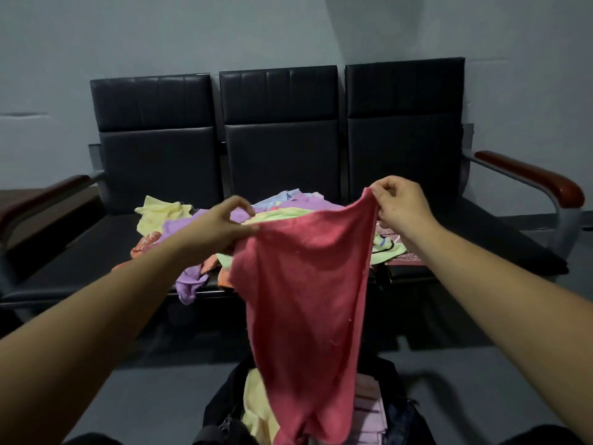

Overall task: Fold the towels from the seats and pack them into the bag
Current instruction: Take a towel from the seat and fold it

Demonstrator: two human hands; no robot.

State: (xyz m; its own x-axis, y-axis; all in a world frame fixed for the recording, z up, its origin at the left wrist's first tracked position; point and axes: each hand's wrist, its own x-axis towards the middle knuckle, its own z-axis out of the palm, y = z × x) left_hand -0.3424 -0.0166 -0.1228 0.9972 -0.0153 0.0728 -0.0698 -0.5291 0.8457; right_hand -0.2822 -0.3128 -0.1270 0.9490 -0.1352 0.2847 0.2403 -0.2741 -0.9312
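A pink-red towel (305, 290) hangs spread in the air in front of me. My left hand (221, 226) pinches its upper left corner and my right hand (401, 203) pinches its upper right corner, a little higher. Behind it a heap of towels (170, 220) in yellow, purple, orange and light blue lies on the middle seat of the black bench (279, 130). Below the hanging towel stands an open black bag (221, 409) on the floor, with a yellow towel (256, 409) and folded pale pink towels (369, 412) inside.
The bench has three black padded seats and brown armrests, one on the left (45, 194) and one on the right (532, 178). A grey wall rises behind it. Grey floor lies on both sides of the bag.
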